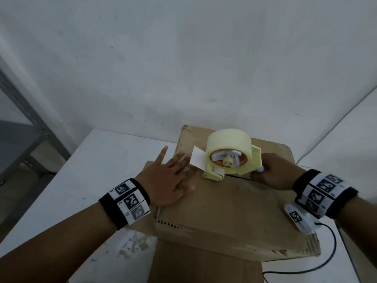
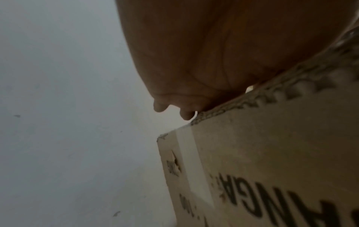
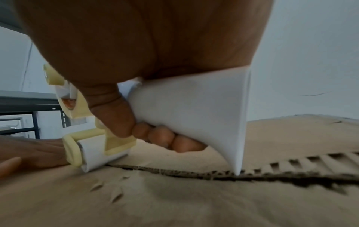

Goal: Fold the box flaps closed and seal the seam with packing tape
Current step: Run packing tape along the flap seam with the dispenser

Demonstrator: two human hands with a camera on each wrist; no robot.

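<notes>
A brown cardboard box sits on the white table with its top flaps folded down and a dark seam running across the top. My left hand lies flat with straight, spread fingers on the box's left end, palm pressing the flap. My right hand grips the white handle of a pale yellow tape dispenser carrying a roll of tape. The dispenser's roller rests on the seam close to my left hand. A white tab of tape sticks out toward my left fingers.
The white table extends left of the box. A grey metal shelf stands at the far left. A black cable trails off the right wrist device near the box's right side. A white wall lies behind.
</notes>
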